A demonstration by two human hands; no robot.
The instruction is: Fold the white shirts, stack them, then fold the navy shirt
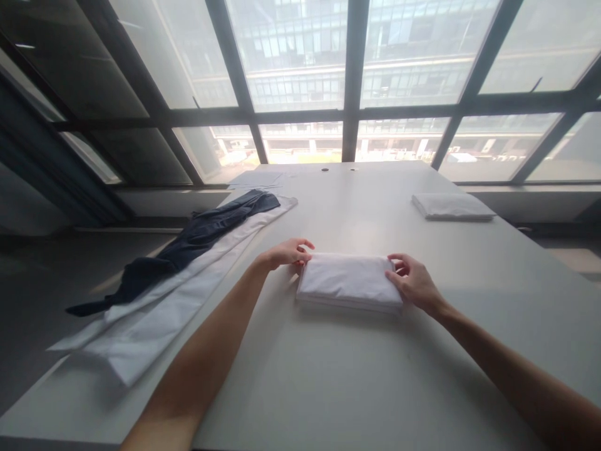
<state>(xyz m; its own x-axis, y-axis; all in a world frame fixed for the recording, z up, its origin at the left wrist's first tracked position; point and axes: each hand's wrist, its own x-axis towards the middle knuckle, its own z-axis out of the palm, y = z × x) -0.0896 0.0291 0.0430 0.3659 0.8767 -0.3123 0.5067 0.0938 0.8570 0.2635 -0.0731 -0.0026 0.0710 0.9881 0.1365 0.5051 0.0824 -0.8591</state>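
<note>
A white cloth folded into a neat rectangle lies on the white table in front of me. My left hand grips its left edge, fingers curled on the cloth. My right hand holds the right edge, thumb on top and fingers along the side.
An unfolded white cloth with a dark navy garment on it hangs over the table's left edge. Another folded white cloth rests at the far right. Some sheets of paper lie at the far end, by the large windows.
</note>
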